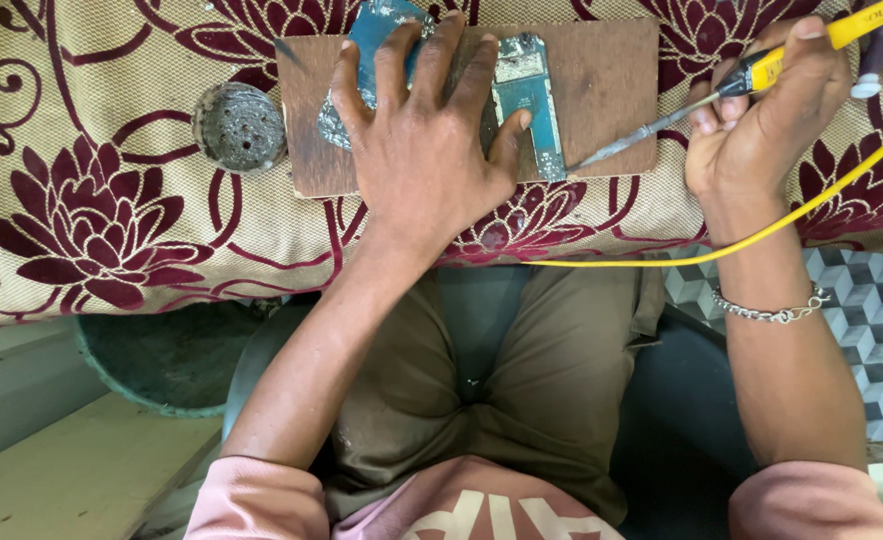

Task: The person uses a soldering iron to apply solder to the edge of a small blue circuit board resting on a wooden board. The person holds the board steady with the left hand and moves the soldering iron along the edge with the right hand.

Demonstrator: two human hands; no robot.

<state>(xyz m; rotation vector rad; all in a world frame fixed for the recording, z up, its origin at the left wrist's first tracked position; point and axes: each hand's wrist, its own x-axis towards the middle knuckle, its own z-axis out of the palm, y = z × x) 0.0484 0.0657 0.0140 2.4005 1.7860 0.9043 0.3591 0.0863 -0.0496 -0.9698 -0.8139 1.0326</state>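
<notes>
Circuit board [526, 100] lies on a wooden board [611, 80] over the floral cloth [91, 200], pinned flat under the left hand [416, 140], fingers spread, thumb at its edge. Right hand [751, 120] has its fingers clenched round a yellow soldering iron [681, 110], tip at the board's lower right corner. Working well here likely means steady pressure and keeping the thumb off the tip. A perforated metal dish [239, 127] sits left; the yellow cord [761, 235] trails across the right wrist.

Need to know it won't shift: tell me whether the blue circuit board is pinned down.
Pinned: left hand lies flat on blue circuit board.
</notes>
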